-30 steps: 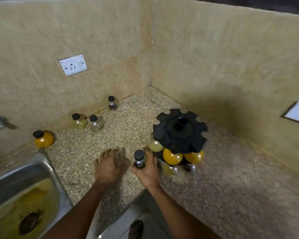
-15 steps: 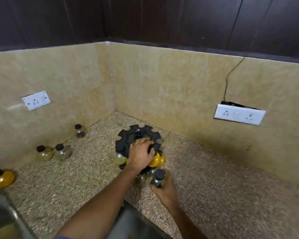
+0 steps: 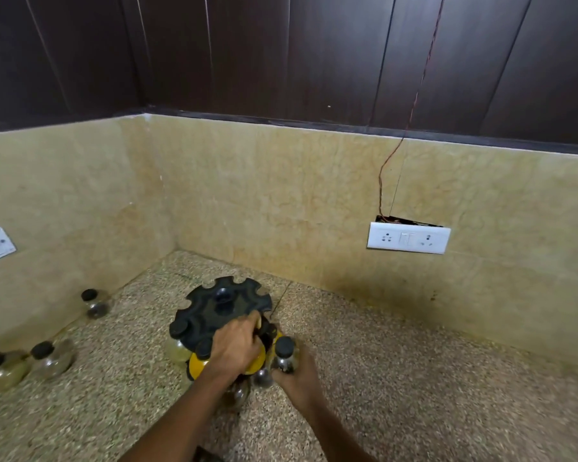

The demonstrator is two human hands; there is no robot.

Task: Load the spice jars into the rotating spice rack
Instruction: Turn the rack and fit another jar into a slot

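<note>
Now right hand (image 3: 297, 375) grip round jar (image 3: 285, 356), beside rack (image 3: 221, 311)

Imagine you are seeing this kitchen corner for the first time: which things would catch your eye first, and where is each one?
The black rotating spice rack stands mid-counter near the corner, with yellow-filled jars hanging below its top disc. The left hand rests on the rack's near edge, while the right hand holds a clear black-capped jar beside it. On the right wall, a white switch plate hangs under a dangling red wire.

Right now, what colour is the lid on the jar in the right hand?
Black. The lid on the jar shows best in the head view.
</note>
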